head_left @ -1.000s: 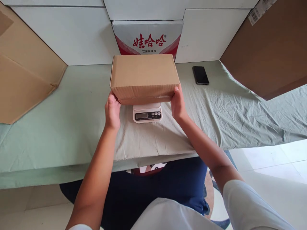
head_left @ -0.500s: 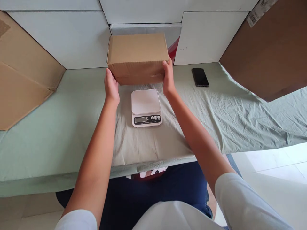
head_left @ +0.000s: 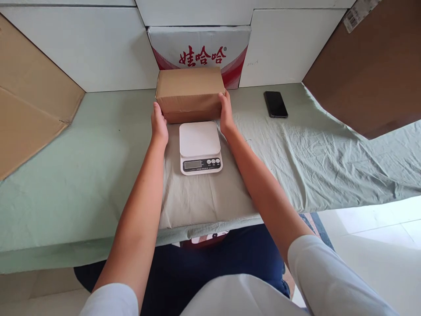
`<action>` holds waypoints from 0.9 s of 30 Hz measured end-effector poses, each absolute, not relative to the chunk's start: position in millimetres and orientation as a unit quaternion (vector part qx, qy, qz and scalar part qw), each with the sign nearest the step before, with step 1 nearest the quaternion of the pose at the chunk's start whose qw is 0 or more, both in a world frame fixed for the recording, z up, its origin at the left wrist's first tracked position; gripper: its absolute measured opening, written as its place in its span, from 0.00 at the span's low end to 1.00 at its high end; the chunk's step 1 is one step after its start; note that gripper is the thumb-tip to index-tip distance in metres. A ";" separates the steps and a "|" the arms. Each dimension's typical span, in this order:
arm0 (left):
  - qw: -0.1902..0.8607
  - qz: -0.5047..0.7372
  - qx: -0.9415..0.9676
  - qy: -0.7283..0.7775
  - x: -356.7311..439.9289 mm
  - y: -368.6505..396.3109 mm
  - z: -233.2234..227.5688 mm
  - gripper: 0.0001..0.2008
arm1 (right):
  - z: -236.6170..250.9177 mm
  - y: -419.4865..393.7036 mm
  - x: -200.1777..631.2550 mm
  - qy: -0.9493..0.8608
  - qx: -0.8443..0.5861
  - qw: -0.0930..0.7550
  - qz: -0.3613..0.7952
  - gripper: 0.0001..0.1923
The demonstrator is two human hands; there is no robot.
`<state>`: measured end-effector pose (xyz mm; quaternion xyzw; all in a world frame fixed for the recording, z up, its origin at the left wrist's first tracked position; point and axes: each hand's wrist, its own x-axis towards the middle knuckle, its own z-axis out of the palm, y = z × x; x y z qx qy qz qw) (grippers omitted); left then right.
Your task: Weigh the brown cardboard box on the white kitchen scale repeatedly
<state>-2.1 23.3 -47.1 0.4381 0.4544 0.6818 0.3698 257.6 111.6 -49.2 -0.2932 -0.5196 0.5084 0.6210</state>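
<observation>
Between my two hands is a brown cardboard box (head_left: 190,94), closed on top, just behind the scale. My left hand (head_left: 159,123) grips its lower left corner, and my right hand (head_left: 226,112) clasps its right end with the thumb on the front face. Whether the box's underside rests on the cloth I cannot tell. A white digital kitchen scale (head_left: 200,139) lies flat in front of the box, its display and buttons facing me. Nothing sits on the scale's platform.
Green cloth (head_left: 98,175) covers the table. A black phone (head_left: 275,104) lies at the right. Large cardboard panels stand at the left (head_left: 36,101) and right (head_left: 365,70). Behind is a white and red printed carton (head_left: 200,46) among white panels.
Both hands have lowered the cardboard box and brought it slightly nearer, uncovering the red lettering on the carton behind. The scale and phone stay in place.
</observation>
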 end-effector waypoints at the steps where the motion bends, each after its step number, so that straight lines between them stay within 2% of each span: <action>1: 0.369 0.684 0.435 0.455 -1.5 24.0 -47.8 0.54 | -52.3 113.9 257.8 -0.514 -0.287 0.623 0.515 0.51; 6: 0.361 0.678 0.431 0.474 5.3 23.8 -47.5 0.56 | -53.1 105.7 255.5 -0.539 -0.320 0.611 0.483 0.49; 12: 0.344 0.662 0.396 0.535 -18.5 10.0 -17.9 0.51 | -37.4 109.2 286.1 -0.461 -0.393 0.638 0.476 0.52; 18: 0.330 0.678 0.354 0.553 -64.8 -3.9 -0.5 0.59 | -27.9 133.1 361.9 -0.378 -0.423 0.683 0.460 0.53; 23: 0.332 0.669 0.357 0.561 -62.7 -1.5 -5.9 0.61 | -38.0 140.4 381.6 -0.400 -0.419 0.677 0.455 0.53; 27: 0.352 0.665 0.359 0.552 -50.9 -0.7 -5.7 0.58 | -41.3 140.6 372.8 -0.450 -0.417 0.650 0.449 0.55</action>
